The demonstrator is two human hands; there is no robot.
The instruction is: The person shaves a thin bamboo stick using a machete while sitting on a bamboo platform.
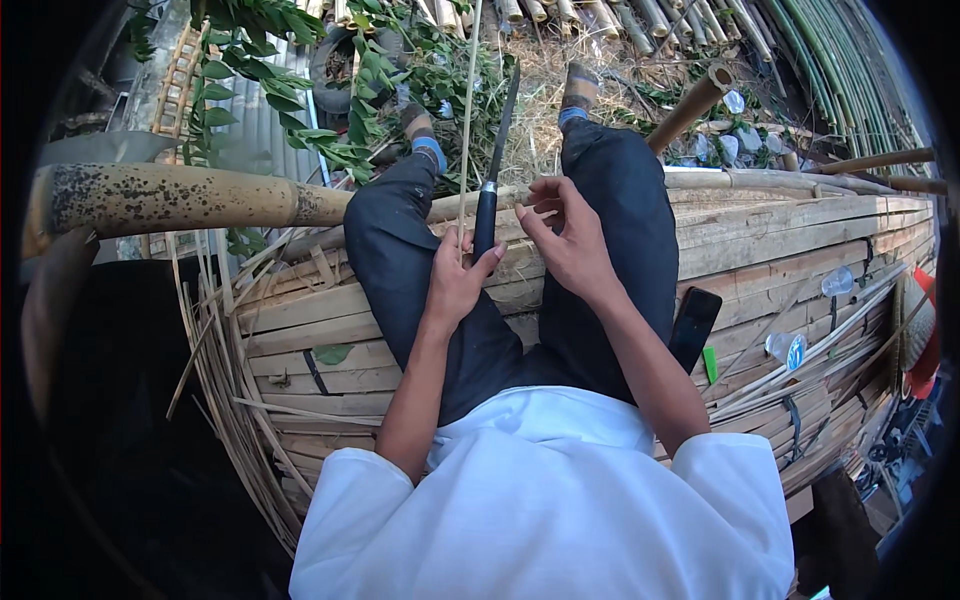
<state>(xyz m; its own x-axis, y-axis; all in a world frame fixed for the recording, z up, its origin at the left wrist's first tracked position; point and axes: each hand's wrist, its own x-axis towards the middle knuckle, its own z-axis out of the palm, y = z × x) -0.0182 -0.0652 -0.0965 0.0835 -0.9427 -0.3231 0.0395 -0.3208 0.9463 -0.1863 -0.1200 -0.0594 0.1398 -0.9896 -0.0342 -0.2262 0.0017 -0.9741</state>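
My left hand [458, 280] is closed in front of my lap, with a long thin bamboo strip [467, 130] and a knife [486, 212] in it. The knife's black handle sits by my thumb, and its long narrow blade points up and away from me. Beside it the strip stands almost parallel and runs past the top of the picture. My right hand [572, 245] is raised over my right thigh, to the right of the knife. Its fingers are bent, with a gap between thumb and fingertips, and nothing shows in them.
I sit on a slatted bamboo platform [320, 305]. A thick bamboo pole [190, 197] crosses at left, above a bundle of thin strips [225, 370]. A phone [695, 325], a green piece [710, 365] and plastic cups [786, 349] lie at right. Cut bamboo and leafy branches [280, 85] lie beyond.
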